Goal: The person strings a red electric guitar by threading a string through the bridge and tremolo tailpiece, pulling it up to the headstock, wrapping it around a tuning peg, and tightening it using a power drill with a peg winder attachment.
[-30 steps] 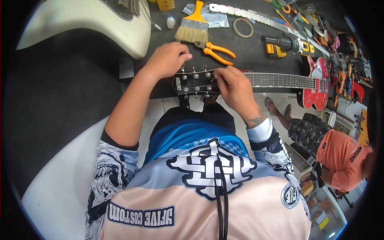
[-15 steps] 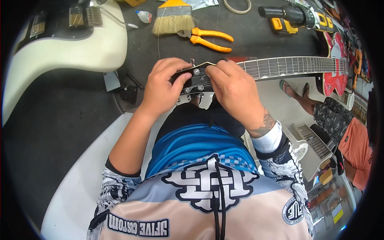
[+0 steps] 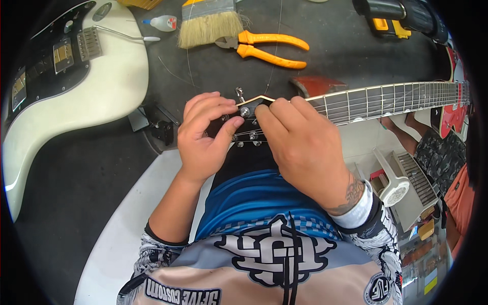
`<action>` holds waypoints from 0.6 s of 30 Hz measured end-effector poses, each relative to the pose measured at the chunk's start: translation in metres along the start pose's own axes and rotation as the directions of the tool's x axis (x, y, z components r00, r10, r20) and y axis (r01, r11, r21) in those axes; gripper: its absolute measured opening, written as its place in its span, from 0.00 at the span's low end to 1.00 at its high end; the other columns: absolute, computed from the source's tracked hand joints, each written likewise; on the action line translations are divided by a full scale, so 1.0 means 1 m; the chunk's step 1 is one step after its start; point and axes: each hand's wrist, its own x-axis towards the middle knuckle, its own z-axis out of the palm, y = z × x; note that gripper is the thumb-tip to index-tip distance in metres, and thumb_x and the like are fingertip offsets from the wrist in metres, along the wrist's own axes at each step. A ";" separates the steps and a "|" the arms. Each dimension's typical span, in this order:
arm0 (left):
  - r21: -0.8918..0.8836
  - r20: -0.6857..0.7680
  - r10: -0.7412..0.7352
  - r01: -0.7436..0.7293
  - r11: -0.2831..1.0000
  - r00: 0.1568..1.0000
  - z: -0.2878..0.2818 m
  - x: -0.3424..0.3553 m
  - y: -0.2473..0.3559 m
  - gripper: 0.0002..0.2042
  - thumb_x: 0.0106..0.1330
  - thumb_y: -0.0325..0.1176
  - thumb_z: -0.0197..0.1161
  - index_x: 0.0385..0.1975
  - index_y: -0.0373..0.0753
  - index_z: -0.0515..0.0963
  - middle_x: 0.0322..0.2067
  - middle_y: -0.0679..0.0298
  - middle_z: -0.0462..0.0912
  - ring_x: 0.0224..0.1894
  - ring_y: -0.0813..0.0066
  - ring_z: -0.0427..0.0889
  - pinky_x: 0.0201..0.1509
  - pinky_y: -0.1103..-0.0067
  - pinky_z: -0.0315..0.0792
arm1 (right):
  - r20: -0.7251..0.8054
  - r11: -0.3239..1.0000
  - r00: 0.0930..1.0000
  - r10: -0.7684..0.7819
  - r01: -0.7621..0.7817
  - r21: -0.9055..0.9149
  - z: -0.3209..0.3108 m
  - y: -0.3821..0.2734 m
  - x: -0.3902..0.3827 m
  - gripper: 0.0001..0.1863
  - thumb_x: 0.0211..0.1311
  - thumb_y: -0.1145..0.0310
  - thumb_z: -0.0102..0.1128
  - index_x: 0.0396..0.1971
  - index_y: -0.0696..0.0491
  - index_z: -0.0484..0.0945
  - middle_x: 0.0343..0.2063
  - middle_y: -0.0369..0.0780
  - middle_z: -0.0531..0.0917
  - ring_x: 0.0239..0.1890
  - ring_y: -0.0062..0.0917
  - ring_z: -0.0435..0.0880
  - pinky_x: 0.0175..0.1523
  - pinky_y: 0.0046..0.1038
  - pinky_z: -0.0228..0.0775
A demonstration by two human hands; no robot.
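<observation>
A red electric guitar point(image 3: 448, 120) extends from my hands to the far right, its fretted neck point(image 3: 376, 100) strung with steel strings. My left hand point(image 3: 206, 134) grips the black headstock point(image 3: 248, 125), with the fingers along its far edge and the thumb close to a metal tuning post point(image 3: 244, 112). One tuner button point(image 3: 239, 94) sticks out beyond that edge. At the nut end, my right hand point(image 3: 300, 140) is curled over the strings with its fingers closed; the fingertips, and whatever they pinch, are hidden. Several other tuning posts show between the hands.
Orange-handled pliers point(image 3: 272, 49) and a wide brush point(image 3: 211, 28) lie beyond the headstock, near loose wires. A white guitar point(image 3: 114, 68) is at left, a small bottle point(image 3: 163, 23) beside it. A power drill point(image 3: 396, 18) lies far right. A person in camouflage shorts point(image 3: 439, 157) is at right.
The whole view has shifted and come closer to the bench. Both hands stay at the headstock; my left fingers are slightly more spread. The tape ring has mostly left the view.
</observation>
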 end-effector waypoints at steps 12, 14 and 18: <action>-0.030 0.016 0.005 -0.004 1.000 1.000 -0.004 -0.003 -0.002 0.13 0.53 0.22 0.77 0.39 0.34 0.85 0.43 0.59 0.88 0.54 0.56 0.82 0.65 0.62 0.72 | 0.042 0.991 0.998 -0.043 0.048 -0.125 0.001 -0.005 0.006 0.11 0.50 0.72 0.62 0.35 0.56 0.78 0.30 0.37 0.73 0.34 0.28 0.76 0.32 0.26 0.74; -0.032 -0.001 0.013 -0.013 0.999 1.000 -0.003 -0.003 -0.001 0.14 0.52 0.22 0.78 0.39 0.34 0.85 0.43 0.59 0.88 0.53 0.55 0.82 0.64 0.62 0.72 | 0.065 0.992 0.997 -0.040 0.047 -0.119 -0.001 -0.008 0.007 0.11 0.51 0.73 0.63 0.37 0.55 0.79 0.31 0.36 0.75 0.34 0.28 0.77 0.33 0.27 0.75; -0.028 -0.046 0.037 -0.038 0.999 0.998 -0.001 -0.003 0.000 0.15 0.50 0.24 0.79 0.39 0.35 0.85 0.42 0.58 0.88 0.53 0.54 0.83 0.63 0.63 0.74 | 0.087 0.984 0.996 -0.034 0.049 -0.174 -0.001 -0.015 0.011 0.10 0.53 0.73 0.63 0.37 0.55 0.79 0.32 0.37 0.76 0.35 0.29 0.78 0.34 0.28 0.76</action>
